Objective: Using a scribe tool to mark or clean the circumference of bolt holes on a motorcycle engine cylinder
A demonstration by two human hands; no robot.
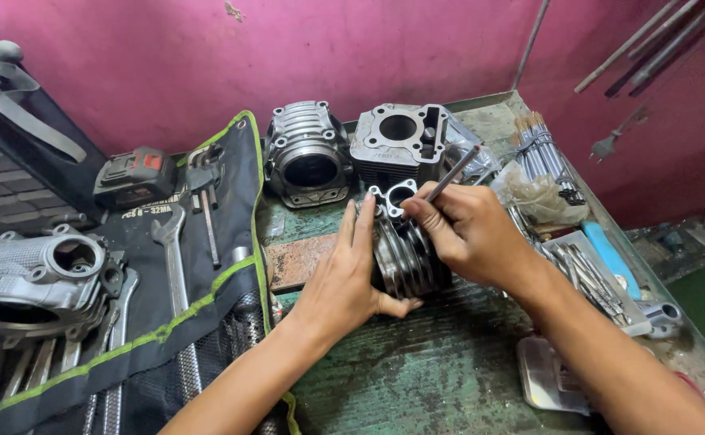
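Note:
A finned metal engine cylinder stands on the worn green workbench. My left hand presses flat against its left side, thumb hooked under the fins. My right hand rests on the cylinder's top right and pinches a thin metal rod like a pen, its lower end near the opening on top of the cylinder. The rod slants up to the right.
Two more cylinders stand at the back by the pink wall. A black tool roll with wrenches lies left, with a cylinder head and a battery pack. Trays of small tools sit right, near the bench edge.

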